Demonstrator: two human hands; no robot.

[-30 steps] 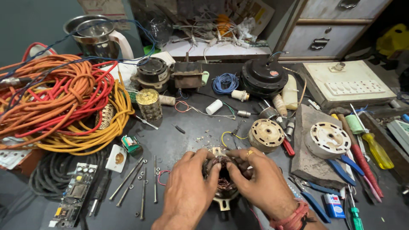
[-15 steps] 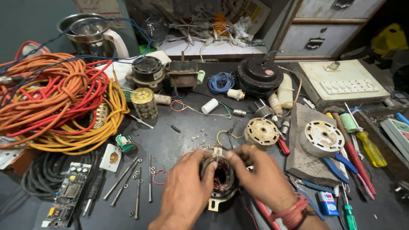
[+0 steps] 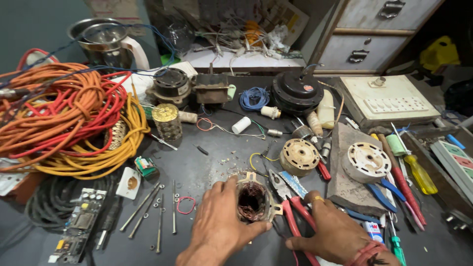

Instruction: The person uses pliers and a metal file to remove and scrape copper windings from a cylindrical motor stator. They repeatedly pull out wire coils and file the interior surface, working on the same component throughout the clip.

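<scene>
The motor stator (image 3: 253, 201) with copper windings stands on end on the dark bench (image 3: 212, 157), low centre. Your left hand (image 3: 219, 227) cups its left side, thumb pressed to the lower rim. Likely heavy and rigid; the windings look fragile, so grip the metal frame, not the copper. Your right hand (image 3: 331, 231) lies curled on the red-handled pliers (image 3: 290, 207) just beside it; whether it grips them is unclear. A small green-and-white carton (image 3: 146, 166) lies upper left.
</scene>
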